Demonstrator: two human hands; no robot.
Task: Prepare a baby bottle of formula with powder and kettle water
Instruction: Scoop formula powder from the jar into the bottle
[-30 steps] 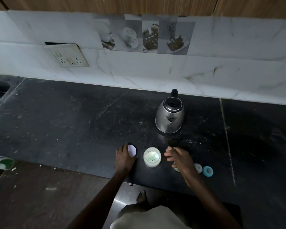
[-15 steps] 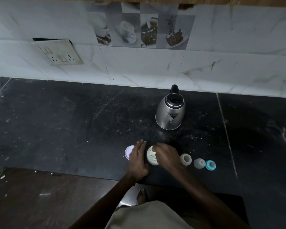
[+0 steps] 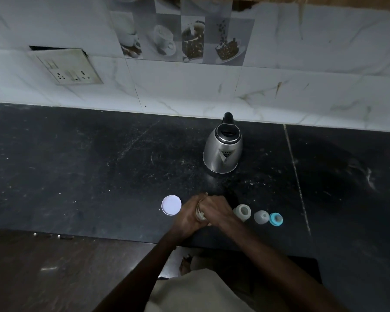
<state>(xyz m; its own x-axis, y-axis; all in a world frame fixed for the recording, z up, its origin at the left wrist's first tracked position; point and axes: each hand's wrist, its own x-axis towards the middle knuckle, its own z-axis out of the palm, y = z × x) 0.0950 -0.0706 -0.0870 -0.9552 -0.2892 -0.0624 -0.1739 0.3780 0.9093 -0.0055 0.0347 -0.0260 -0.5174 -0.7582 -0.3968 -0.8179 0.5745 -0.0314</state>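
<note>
Powder jar (image 3: pixel 200 213) (half hidden), 1 kettle (image 3: pixel 222 154), 1 lid (image 3: pixel 171 205)

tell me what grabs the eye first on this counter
The left hand grips a small container at the front edge of the dark counter, with the right hand over its top. A steel kettle stands behind them. A white lid lies left of the hands; three small bottle parts, the last a teal ring, line up to their right.
</note>
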